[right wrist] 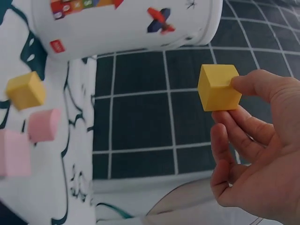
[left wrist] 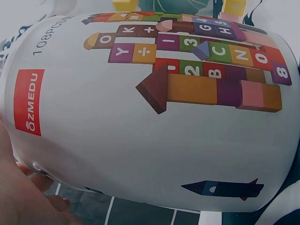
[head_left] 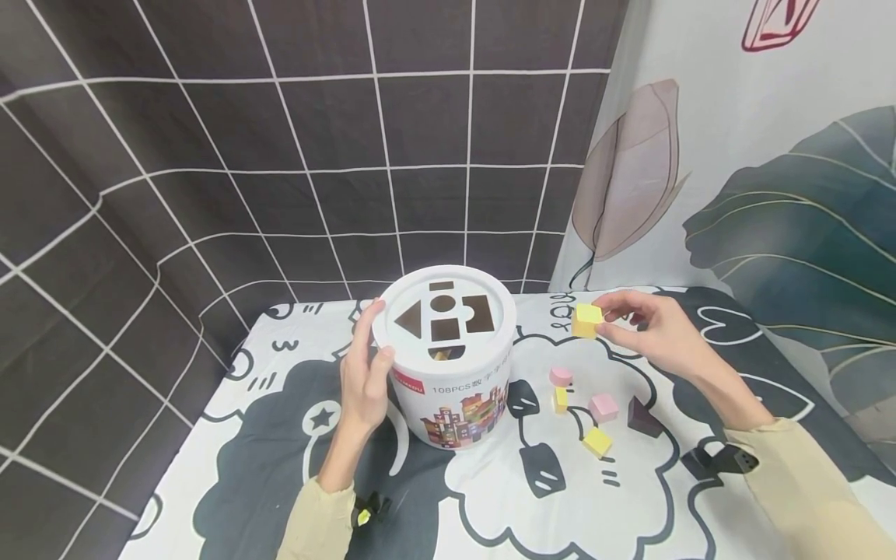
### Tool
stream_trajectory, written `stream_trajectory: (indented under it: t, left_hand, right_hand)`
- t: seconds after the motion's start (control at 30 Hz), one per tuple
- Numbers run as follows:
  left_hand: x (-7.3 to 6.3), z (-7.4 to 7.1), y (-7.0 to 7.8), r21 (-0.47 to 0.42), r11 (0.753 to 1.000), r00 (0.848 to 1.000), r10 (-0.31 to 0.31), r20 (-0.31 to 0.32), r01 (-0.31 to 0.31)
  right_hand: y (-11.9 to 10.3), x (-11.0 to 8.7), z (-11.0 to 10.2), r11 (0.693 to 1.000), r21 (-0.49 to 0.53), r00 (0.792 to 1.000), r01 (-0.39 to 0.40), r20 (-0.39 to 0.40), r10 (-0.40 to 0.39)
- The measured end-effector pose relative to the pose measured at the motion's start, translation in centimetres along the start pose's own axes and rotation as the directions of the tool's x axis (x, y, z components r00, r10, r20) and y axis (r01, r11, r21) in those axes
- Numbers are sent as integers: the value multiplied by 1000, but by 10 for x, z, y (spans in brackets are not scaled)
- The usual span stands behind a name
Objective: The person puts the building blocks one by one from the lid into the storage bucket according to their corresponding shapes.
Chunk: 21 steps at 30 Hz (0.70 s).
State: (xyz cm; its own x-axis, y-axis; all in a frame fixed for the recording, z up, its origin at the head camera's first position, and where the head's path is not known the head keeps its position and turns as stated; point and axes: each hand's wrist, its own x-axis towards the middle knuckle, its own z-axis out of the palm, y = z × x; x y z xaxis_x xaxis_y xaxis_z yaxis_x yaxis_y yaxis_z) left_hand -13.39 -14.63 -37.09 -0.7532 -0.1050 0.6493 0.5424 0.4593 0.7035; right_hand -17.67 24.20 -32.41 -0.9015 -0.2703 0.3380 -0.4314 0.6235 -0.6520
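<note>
A white bucket (head_left: 448, 389) stands upright, its white lid (head_left: 392, 292) cut with several shaped holes, including a triangle, a circle and a square. Against its left side rests my left hand (head_left: 365, 373), fingers along the lid's edge and thumb on the nearer side; in the left wrist view, the printed bucket wall (left wrist: 117, 140) hides part of that hand. To the right of the bucket, my right hand (head_left: 654, 330) pinches a yellow cube (head_left: 586, 320) between thumb and fingers. The right wrist view shows this cube (right wrist: 219, 88) held up at the fingertips.
Loose blocks lie on the patterned cloth right of the bucket: a pink round block (head_left: 560, 376), a small yellow block (head_left: 561, 400), a pink block (head_left: 603, 407), a yellow cube (head_left: 597, 442) and a dark block (head_left: 644, 418). Behind hangs a dark gridded curtain (head_left: 315, 194).
</note>
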Motion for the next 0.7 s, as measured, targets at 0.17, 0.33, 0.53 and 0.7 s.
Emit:
stream_trajectory:
  t: [0.17,0.33,0.53,0.7]
  left_hand:
    - [-1,0,1,2,1000,1000,-6,0,6]
    - [0,0,1,-3,1000,1000,-5,1,5]
    - [0,0,0,-1,1000,1000,-15,4,15]
    - [-1,-1,0,3,1000,1000,-18,7,18]
  right_hand:
    - [-15,6,1,998,26,998,57,-14,-56]
    - [-27,12,3,993,46,994,105,-23,-104]
    - [-45,22,8,985,93,989,146,-37,-143]
    - [-59,29,15,977,116,984,180,-18,-179]
